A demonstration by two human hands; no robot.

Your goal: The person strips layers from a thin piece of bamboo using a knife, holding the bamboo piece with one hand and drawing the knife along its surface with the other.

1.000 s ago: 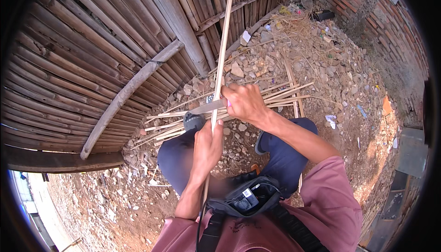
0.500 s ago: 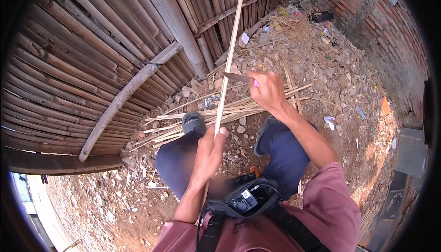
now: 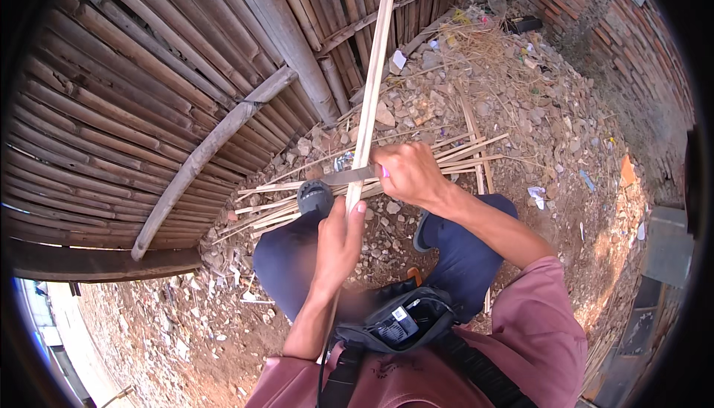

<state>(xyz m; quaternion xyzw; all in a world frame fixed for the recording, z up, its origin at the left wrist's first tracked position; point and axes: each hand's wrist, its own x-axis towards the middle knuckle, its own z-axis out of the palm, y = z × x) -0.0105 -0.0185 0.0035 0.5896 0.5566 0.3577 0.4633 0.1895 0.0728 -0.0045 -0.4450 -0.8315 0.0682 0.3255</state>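
Left hand (image 3: 339, 248) around strip (image 3: 370, 103), right hand (image 3: 409, 174) beside.

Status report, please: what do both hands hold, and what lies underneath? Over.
Left hand closed on long pale wooden strip. Right hand gripping grey metal-bladed knife, blade across strip. Underneath: loose pale wooden strips on brown stony ground.

Black pouch (image 3: 364, 339), open, lower centre of the frame: small white label (image 3: 399, 313) inside, print too small to read. Pink shirt (image 3: 398, 387), lower edge of the frame: dark lettering (image 3: 390, 368) on the front, illegible.
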